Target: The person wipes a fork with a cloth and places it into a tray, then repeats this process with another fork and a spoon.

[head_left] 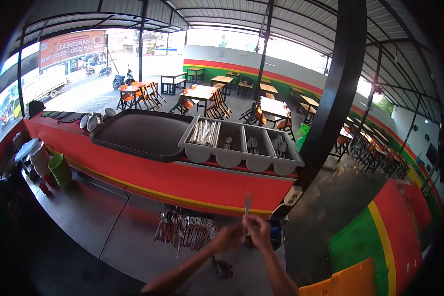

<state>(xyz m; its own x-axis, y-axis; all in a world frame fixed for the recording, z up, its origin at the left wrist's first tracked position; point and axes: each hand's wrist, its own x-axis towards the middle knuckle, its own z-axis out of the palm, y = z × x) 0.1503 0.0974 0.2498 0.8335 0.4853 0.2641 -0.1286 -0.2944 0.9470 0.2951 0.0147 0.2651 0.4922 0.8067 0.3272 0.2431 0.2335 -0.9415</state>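
A fork [248,200] stands upright, tines up, between my two hands in front of the red counter. My right hand [259,233] pinches its handle from the right. From the left, the closed fingers of my left hand [226,240] meet the lower handle; their exact grip is partly hidden. On the grey surface beside my left hand, several spoons and forks [186,231] lie in a dense row. Above, on the counter, a grey cutlery holder [238,159] has compartments with wrapped bundles [204,132], forks [252,144] and spoons [279,147].
Black trays [140,130] lie left of the cutlery holder. A dark post [330,93] rises at the counter's right end, above a power socket [293,196]. Green cups [59,170] stand at the left. An orange chair [348,281] is at lower right. Dining tables fill the background.
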